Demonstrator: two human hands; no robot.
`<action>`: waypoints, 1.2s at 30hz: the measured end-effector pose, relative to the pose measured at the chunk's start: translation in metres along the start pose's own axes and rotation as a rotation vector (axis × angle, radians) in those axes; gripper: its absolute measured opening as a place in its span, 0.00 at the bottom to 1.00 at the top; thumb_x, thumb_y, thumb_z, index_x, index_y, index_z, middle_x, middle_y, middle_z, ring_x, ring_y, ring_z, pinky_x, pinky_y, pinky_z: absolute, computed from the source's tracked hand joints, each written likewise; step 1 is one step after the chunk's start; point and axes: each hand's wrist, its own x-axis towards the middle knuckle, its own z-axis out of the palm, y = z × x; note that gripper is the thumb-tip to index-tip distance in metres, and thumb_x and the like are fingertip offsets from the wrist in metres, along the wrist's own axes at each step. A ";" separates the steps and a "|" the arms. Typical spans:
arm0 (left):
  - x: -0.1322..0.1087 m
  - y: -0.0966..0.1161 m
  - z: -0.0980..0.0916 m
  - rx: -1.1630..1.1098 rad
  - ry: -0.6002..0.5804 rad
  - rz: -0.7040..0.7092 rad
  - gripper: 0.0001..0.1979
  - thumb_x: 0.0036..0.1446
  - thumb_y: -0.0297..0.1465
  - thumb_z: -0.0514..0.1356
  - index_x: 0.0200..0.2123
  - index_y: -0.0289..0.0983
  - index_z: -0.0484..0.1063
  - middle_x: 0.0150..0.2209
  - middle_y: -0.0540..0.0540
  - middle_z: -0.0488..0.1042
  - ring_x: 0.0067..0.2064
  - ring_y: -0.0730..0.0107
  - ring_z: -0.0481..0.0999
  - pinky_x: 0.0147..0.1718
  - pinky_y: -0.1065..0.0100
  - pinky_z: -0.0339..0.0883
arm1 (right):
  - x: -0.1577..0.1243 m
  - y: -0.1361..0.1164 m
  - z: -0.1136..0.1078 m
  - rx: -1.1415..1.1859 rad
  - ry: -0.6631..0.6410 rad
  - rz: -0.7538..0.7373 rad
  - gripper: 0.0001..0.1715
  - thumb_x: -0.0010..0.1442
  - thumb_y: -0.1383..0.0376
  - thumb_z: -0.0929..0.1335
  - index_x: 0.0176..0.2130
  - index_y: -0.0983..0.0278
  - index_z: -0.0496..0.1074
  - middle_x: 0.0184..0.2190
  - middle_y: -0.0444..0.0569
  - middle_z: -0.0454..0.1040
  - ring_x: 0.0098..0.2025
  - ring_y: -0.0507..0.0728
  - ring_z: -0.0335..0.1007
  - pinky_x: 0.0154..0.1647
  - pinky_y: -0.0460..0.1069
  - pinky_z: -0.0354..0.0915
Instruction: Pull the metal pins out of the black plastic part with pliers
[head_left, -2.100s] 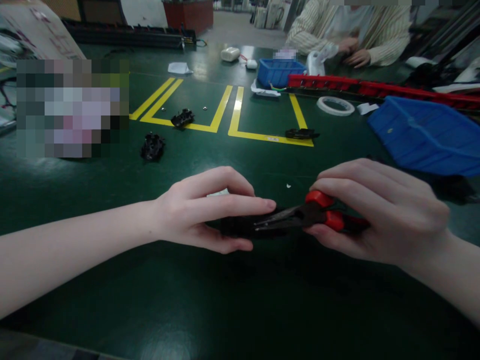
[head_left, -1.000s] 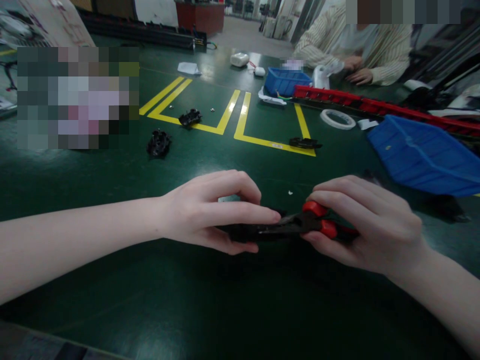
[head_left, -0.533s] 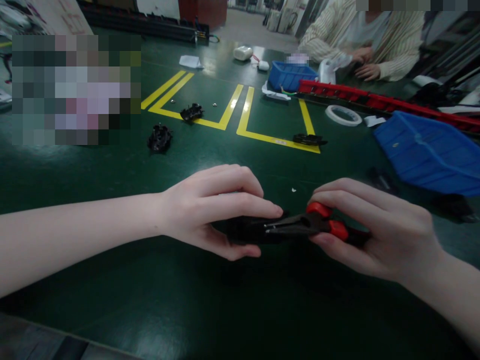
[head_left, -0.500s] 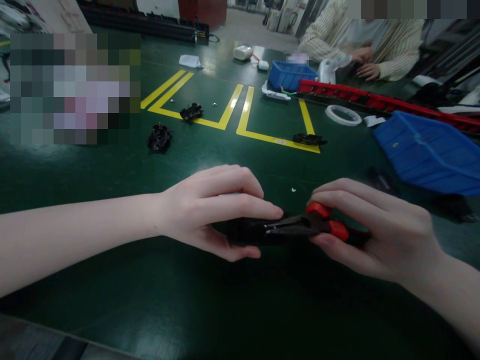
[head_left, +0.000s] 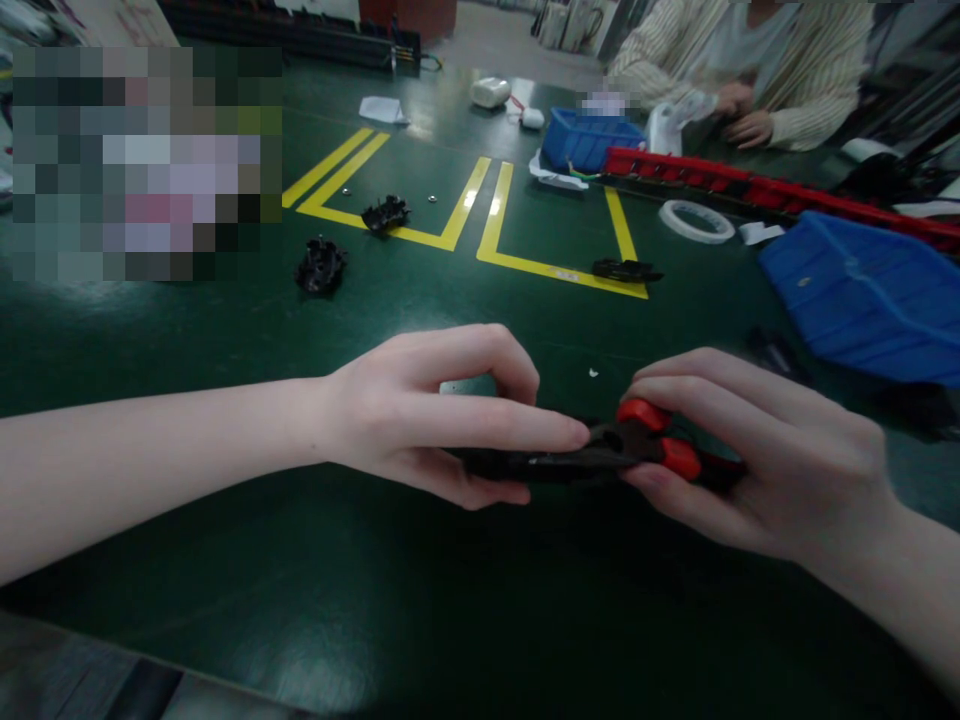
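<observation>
My left hand (head_left: 435, 420) is closed around a flat black part (head_left: 525, 464) that lies just above the green table (head_left: 225, 330); most of the part is hidden under my fingers. My right hand (head_left: 757, 450) grips red-handled pliers (head_left: 660, 445) by the handles. The pliers' dark jaws point left and reach the black part right beside my left fingertips. Both hands meet at the middle of the view, near the table's front.
Two black parts (head_left: 321, 267) (head_left: 385, 213) and another (head_left: 626, 269) lie by yellow floor-tape lines (head_left: 555, 268). A large blue bin (head_left: 870, 295) sits right, a tape roll (head_left: 696, 220), red rail (head_left: 750, 185) and small blue bin (head_left: 589, 145) behind. A person in a striped shirt (head_left: 757, 70) works across the table.
My left fingers have slid a little further right over the black part and pliers' jaws. The view has shifted slightly; both hands keep their grips.
</observation>
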 end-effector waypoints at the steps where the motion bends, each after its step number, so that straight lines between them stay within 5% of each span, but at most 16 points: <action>1: 0.000 0.000 0.000 -0.001 0.009 0.008 0.15 0.63 0.35 0.63 0.50 0.35 0.75 0.39 0.42 0.75 0.38 0.69 0.79 0.37 0.72 0.76 | 0.000 -0.001 0.000 -0.006 -0.004 0.006 0.12 0.65 0.57 0.66 0.44 0.61 0.66 0.35 0.52 0.74 0.34 0.58 0.73 0.29 0.52 0.69; 11: -0.005 -0.001 0.001 -0.046 -0.053 -0.110 0.13 0.64 0.35 0.62 0.51 0.43 0.75 0.43 0.43 0.76 0.41 0.67 0.79 0.38 0.70 0.77 | -0.003 0.006 0.008 -0.017 0.015 0.000 0.12 0.64 0.57 0.66 0.45 0.59 0.66 0.36 0.53 0.75 0.34 0.60 0.73 0.29 0.53 0.69; 21: -0.007 -0.007 0.009 -0.044 -0.290 -0.311 0.13 0.67 0.32 0.57 0.52 0.37 0.72 0.48 0.41 0.72 0.45 0.65 0.77 0.42 0.67 0.75 | -0.005 0.016 0.025 -0.085 -0.073 0.016 0.15 0.66 0.56 0.64 0.38 0.66 0.69 0.32 0.54 0.74 0.30 0.57 0.70 0.28 0.51 0.68; 36: -0.004 -0.012 0.012 -0.036 -0.299 -0.432 0.12 0.65 0.28 0.60 0.51 0.34 0.72 0.53 0.40 0.76 0.49 0.62 0.79 0.48 0.60 0.77 | -0.007 0.016 0.032 -0.117 -0.081 0.149 0.17 0.65 0.55 0.65 0.38 0.66 0.71 0.33 0.56 0.75 0.32 0.58 0.70 0.31 0.52 0.67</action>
